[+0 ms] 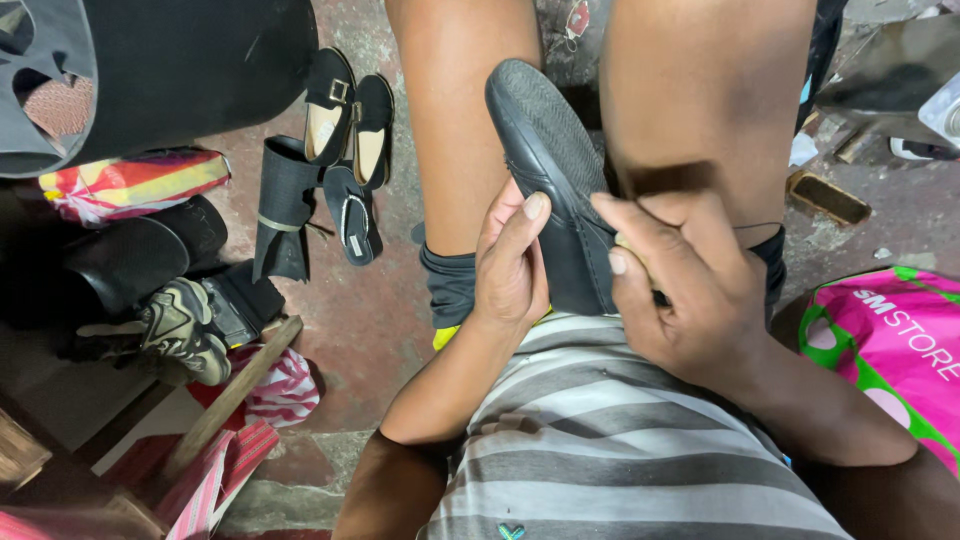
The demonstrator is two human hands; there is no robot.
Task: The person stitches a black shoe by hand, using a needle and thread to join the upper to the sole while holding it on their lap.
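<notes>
Below my knees lies a stained reddish concrete floor [345, 330]. On it, far left, a pair of black flat sandals with tan insoles [350, 115] rests beside a black strappy slipper [350, 225]. Nearer left sits a worn grey-and-black sneaker [185, 335], a wooden handle [235, 395] and red-striped cloth [285, 390]. At right lie a pink-and-green plastic bag [895, 340] and a small wooden-backed brush [828, 198].

Shoe [553, 180] betw. knees, sole up, toe away; left hand [510, 265] on its left side, right hand [680, 285] on its right. 2 flats [350, 115] on floor [370, 320] far left. Bag [890, 340] at right, brush [826, 197] behind it.
</notes>
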